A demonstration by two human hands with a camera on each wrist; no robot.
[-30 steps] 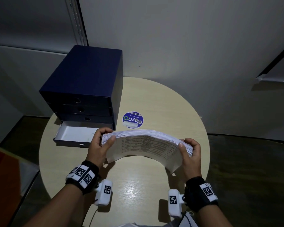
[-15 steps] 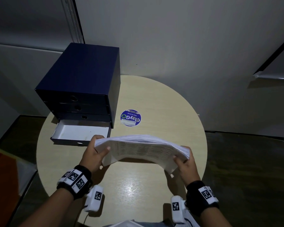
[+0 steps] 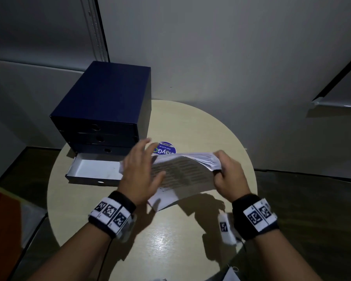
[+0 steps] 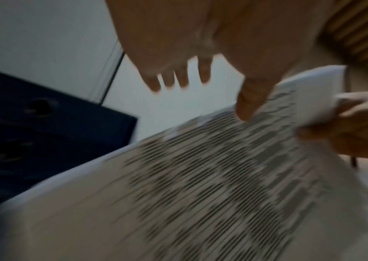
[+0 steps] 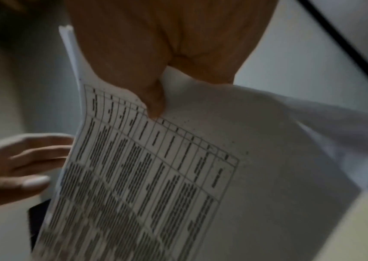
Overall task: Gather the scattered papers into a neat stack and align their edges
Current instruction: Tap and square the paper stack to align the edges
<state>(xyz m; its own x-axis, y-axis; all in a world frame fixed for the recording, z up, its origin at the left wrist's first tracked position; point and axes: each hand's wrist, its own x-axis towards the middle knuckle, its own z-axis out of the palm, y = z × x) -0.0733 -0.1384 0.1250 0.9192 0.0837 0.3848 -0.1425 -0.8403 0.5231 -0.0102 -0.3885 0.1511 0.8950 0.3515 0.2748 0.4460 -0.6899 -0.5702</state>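
The right hand (image 5: 156,58) pinches the printed paper stack (image 5: 156,176); the left hand (image 5: 15,167), fingers straight, lies beside its edge.

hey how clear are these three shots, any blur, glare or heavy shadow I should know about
Head view: dim room, a bright glare patch on the round table, hard shadows under the paper stack, and the open left hand smeared by motion. Left wrist view: heavily blurred, the printed lines streak. Right wrist view: sharpest, the table grid is visible near the right hand pinching the sheets, though the text is illegible and the edges are soft.
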